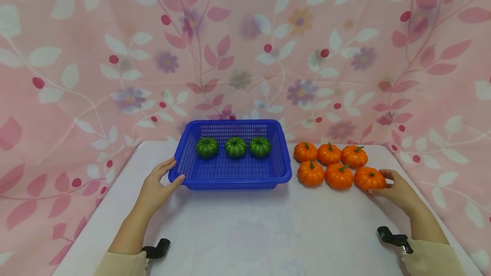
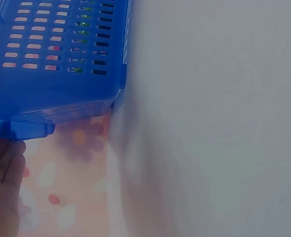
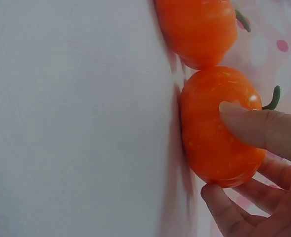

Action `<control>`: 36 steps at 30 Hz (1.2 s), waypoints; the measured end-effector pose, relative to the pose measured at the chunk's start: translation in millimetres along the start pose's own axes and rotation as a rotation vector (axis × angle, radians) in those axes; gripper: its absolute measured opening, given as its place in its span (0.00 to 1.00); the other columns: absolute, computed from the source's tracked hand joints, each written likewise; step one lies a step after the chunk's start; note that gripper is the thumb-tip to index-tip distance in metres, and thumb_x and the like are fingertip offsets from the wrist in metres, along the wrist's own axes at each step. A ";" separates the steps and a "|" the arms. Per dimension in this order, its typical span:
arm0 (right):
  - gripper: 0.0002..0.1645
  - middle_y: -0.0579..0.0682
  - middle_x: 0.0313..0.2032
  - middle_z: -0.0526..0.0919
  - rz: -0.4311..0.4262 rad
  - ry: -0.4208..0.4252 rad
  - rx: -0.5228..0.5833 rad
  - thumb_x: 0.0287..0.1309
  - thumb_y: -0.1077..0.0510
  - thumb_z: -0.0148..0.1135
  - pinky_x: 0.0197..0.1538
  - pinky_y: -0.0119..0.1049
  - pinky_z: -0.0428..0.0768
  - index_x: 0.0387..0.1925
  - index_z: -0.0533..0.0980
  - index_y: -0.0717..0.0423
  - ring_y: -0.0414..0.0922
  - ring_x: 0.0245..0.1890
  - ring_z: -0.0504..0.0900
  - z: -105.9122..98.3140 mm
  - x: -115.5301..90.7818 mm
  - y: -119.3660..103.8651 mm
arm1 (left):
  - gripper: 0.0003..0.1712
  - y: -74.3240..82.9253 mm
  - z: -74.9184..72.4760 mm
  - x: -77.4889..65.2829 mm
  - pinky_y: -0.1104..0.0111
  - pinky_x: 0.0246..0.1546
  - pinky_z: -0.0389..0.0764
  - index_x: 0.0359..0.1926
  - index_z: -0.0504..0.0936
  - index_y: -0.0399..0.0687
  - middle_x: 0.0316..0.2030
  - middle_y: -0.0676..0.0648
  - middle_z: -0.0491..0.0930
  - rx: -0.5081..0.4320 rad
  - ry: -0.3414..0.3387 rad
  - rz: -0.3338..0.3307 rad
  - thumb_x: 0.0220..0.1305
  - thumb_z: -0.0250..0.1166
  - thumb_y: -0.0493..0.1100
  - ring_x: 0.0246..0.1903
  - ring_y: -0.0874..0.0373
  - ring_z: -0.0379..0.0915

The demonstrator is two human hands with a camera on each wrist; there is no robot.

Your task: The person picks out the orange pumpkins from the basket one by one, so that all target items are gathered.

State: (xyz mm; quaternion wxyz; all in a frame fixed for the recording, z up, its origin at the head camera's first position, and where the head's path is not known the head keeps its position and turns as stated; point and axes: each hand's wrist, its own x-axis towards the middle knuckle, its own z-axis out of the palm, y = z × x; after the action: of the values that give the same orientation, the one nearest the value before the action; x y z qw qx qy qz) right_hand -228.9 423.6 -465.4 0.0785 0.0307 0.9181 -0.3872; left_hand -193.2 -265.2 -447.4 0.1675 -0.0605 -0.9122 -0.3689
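Note:
My left hand [image 1: 155,188] is at the left end of a blue plastic basket [image 1: 230,185], fingers and thumb spread at its rim. In the left wrist view the straight fingertips meet the underside of the basket's rim [image 2: 32,129]. Three green pumpkins [image 1: 235,147] sit in a row inside the basket. My right hand [image 1: 399,188] holds the front-right orange pumpkin [image 1: 369,179], thumb on its near side and fingers around its right side. In the right wrist view the thumb lies across this pumpkin [image 3: 209,133], which touches its neighbour [image 3: 200,29].
Several more orange pumpkins [image 1: 329,153] stand in two rows right of the basket. A white cloth covers the table [image 1: 245,233]. Behind it hangs a pink floral curtain [image 1: 245,54]. Black wrist mounts [image 1: 157,250] stick out from both sleeves.

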 end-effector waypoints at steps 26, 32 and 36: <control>0.59 0.78 0.70 0.49 -0.016 0.010 0.064 0.59 0.47 0.72 0.62 0.70 0.66 0.73 0.46 0.72 0.75 0.63 0.61 8.3 3.6 -1.4 | 0.38 -2.1 -0.4 -0.6 0.37 0.64 0.63 0.67 0.73 0.35 0.69 0.40 0.68 -0.006 0.014 0.009 0.64 0.71 0.54 0.70 0.36 0.59; 0.60 0.78 0.70 0.48 -0.022 0.001 0.068 0.60 0.48 0.71 0.62 0.71 0.65 0.74 0.44 0.71 0.76 0.64 0.60 6.9 0.6 -3.2 | 0.38 -0.4 -0.1 0.4 0.38 0.65 0.64 0.66 0.73 0.35 0.69 0.40 0.69 -0.008 0.019 0.023 0.63 0.71 0.53 0.70 0.37 0.59; 0.59 0.79 0.70 0.47 -0.029 -0.007 0.070 0.62 0.48 0.69 0.62 0.71 0.65 0.75 0.43 0.71 0.76 0.64 0.59 5.4 -1.8 -4.3 | 0.38 0.2 0.3 0.3 0.38 0.65 0.63 0.66 0.74 0.34 0.69 0.39 0.69 -0.008 0.017 0.017 0.63 0.72 0.52 0.70 0.36 0.59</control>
State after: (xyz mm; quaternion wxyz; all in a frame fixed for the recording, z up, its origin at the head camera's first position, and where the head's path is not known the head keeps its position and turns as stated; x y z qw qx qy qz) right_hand -227.0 416.8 -465.7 0.0752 0.0187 0.9041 -0.4203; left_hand -193.5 -264.9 -447.4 0.1783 -0.0659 -0.9088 -0.3714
